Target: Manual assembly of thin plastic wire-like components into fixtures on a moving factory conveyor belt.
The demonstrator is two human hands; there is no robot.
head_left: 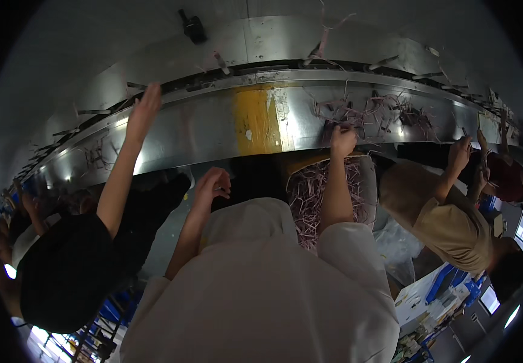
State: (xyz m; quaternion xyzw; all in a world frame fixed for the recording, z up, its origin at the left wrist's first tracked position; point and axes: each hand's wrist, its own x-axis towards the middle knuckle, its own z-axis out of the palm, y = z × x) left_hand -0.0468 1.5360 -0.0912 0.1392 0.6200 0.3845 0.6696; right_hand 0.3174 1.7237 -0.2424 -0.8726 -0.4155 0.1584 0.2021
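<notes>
Fingers of the right hand (343, 143) were bent in and closed together at the edge of the metal ledge (204, 127), right beside the tangle of strips (358, 112); whether a strip was pinched in them could not be told, as the tips were lost against a dark patch. Fingers of the left hand (214, 183) were loosely curled, with nothing seen in them.

More strips were heaped in the sack (368, 181), which was set below the ledge and under the right forearm, presumably so that both piles could be reached without a step being taken. The strips on the ledge were perhaps gathered there because it was flat and within easy reach of a bent arm.

The right arm was stretched forward over the sack, its wrist raised to the height of the ledge. The left arm was bent and held lower and nearer the body, well apart from the strips, possibly to be kept free. Beyond the left hand, a co-worker's hand (145, 114) was extended across the ledge.
</notes>
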